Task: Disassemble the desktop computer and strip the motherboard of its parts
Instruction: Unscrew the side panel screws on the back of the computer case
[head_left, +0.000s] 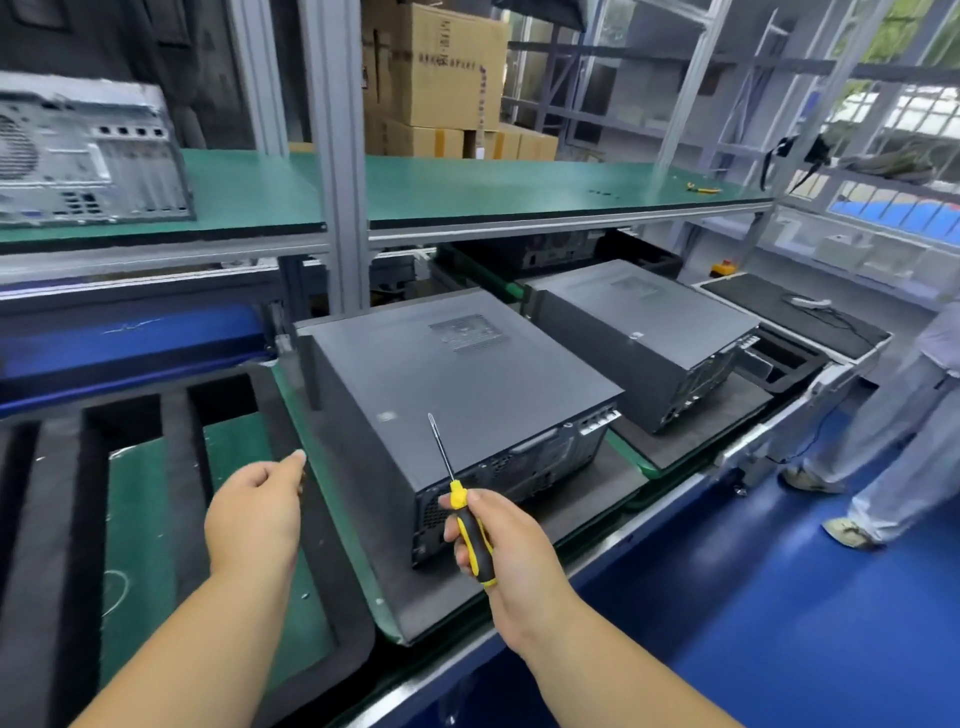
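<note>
desktop computer (457, 395) lying flat on desk (343, 519), long axis 11 to 5 o'clock, right grip (498, 540) clutching screwdriver (460, 499), tip at 12, left grip (254, 514) loosely curled, holding nothing

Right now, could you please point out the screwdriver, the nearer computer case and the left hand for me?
screwdriver (470, 530): head view, on its yellow-and-black handle.
nearer computer case (457, 384): head view, on its flat top panel.
left hand (257, 512): head view, on the back of the hand.
</note>
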